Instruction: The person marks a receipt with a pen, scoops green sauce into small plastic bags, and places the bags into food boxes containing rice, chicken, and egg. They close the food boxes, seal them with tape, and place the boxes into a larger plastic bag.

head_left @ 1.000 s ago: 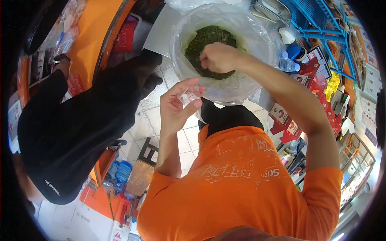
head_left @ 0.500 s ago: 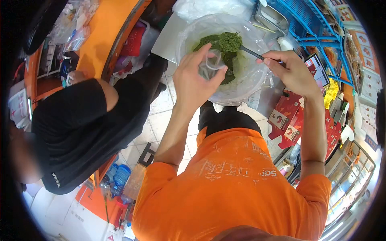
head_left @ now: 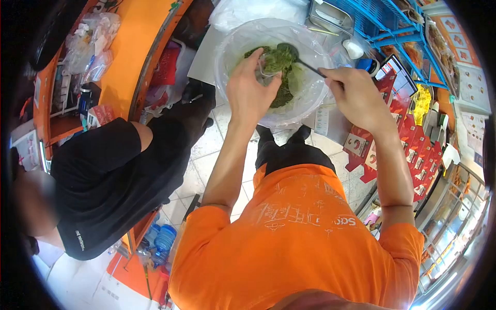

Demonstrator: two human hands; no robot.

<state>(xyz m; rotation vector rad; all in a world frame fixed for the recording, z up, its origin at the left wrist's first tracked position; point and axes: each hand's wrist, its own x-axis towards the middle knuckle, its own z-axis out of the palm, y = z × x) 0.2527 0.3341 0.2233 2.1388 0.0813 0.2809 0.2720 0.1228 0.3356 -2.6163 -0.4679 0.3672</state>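
A large clear bowl (head_left: 231, 57) lined with plastic holds a dark green chopped filling (head_left: 281, 95). My left hand (head_left: 250, 93) grips a small clear cup (head_left: 268, 66) over the bowl's middle. My right hand (head_left: 354, 95) holds a dark spoon (head_left: 305, 63) by its handle. The spoon's head, loaded with green filling, sits right at the cup's mouth.
A person in a black shirt (head_left: 103, 175) stands close on my left by an orange counter (head_left: 129, 46). Blue wire baskets (head_left: 398, 26) and metal trays (head_left: 330, 15) lie beyond the bowl. Red boxes (head_left: 408, 139) are stacked at the right.
My left hand lifted the cup from below the bowl's rim to over the filling. My right hand drew the loaded spoon out of the filling and brought it to the cup.
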